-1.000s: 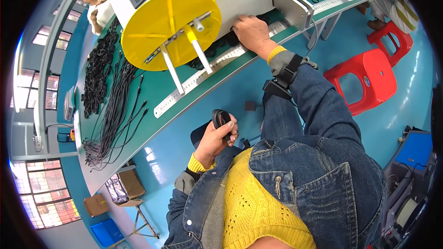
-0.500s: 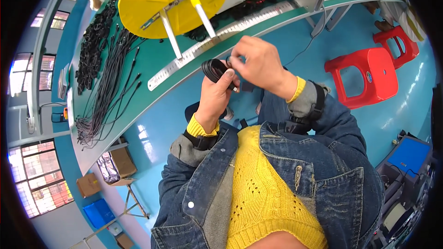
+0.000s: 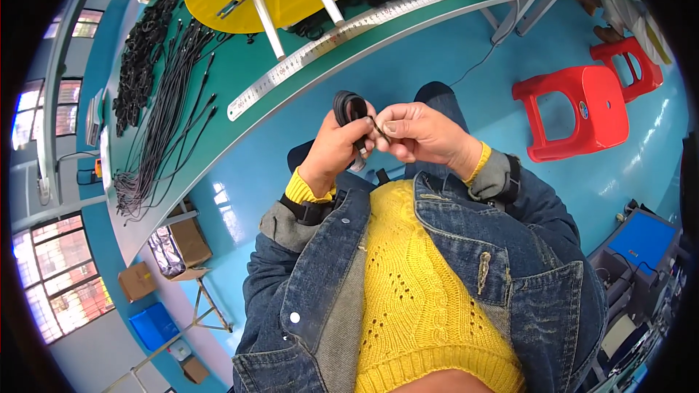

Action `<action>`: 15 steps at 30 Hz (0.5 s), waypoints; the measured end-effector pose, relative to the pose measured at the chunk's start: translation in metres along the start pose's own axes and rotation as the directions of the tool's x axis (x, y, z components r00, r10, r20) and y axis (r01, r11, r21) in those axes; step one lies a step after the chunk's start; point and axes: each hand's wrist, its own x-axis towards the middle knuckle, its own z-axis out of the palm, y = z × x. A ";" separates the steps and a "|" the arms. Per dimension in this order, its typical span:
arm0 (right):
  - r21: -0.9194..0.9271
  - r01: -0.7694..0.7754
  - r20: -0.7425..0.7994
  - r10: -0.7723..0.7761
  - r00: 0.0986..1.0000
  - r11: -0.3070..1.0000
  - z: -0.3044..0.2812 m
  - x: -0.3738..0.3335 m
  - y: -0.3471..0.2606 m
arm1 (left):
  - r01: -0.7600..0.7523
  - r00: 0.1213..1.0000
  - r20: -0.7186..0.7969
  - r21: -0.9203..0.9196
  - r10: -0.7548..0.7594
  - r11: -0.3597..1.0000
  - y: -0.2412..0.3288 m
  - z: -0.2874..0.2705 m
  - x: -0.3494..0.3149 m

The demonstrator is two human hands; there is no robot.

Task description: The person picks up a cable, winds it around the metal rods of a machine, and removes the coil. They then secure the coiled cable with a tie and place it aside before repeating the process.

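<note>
A coiled black cable [image 3: 348,105] is gripped in my left hand [image 3: 329,149], in front of my chest and off the near edge of the table. One metal-tipped end of it shows below my left thumb. My right hand [image 3: 429,132] pinches a thin dark strip [image 3: 379,129], apparently a tie, between thumb and fingers. This strip runs to the side of the coil, where the fingertips of both hands nearly meet. Whether it goes round the coil is hidden by my fingers.
The green table [image 3: 240,65] carries a yellow disc [image 3: 218,0] with metal rods, a long steel ruler [image 3: 291,65], loose straight cables [image 3: 164,113] and a pile of coiled cables [image 3: 142,65]. Red stools [image 3: 604,113] stand right. A cardboard box [image 3: 191,244] sits lower left.
My right hand has come down and turned, now drawing the thin strip beside the coil. The left hand with the cable has shifted slightly right. My view has moved a little.
</note>
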 end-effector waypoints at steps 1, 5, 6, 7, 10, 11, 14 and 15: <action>-0.018 -0.049 0.020 0.050 0.999 0.999 -0.005 -0.004 -0.001 | 0.005 1.000 0.002 -0.002 -0.005 1.000 0.001 0.000 -0.002; -0.468 -0.047 -0.050 0.026 0.998 0.882 -0.009 -0.005 -0.028 | 0.149 0.959 0.217 0.152 -0.180 0.977 0.009 0.002 -0.008; -0.656 -0.035 -0.077 -0.021 0.997 0.754 -0.007 -0.006 -0.037 | 0.181 0.942 0.252 0.167 -0.220 0.969 0.009 0.002 -0.009; -0.654 -0.039 -0.081 -0.019 0.997 0.756 -0.003 -0.006 -0.043 | 0.213 0.922 0.287 0.183 -0.259 0.960 0.009 0.003 -0.009; -0.890 -0.020 -0.003 0.037 0.999 0.456 0.014 0.000 -0.056 | 0.268 0.891 0.318 0.207 -0.324 0.941 0.014 0.008 -0.010; -0.887 -0.018 -0.002 0.035 0.999 0.462 0.013 0.004 -0.054 | 0.297 0.884 0.308 0.214 -0.353 0.931 0.016 0.012 -0.010; -0.924 0.375 0.374 -0.022 0.927 0.070 0.009 0.018 -0.038 | 0.318 0.868 0.302 0.270 -0.394 0.909 0.012 0.012 -0.010; -0.924 0.376 0.376 -0.020 0.927 0.073 0.004 0.018 -0.029 | 0.307 0.861 0.307 0.321 -0.405 0.896 0.009 0.009 -0.011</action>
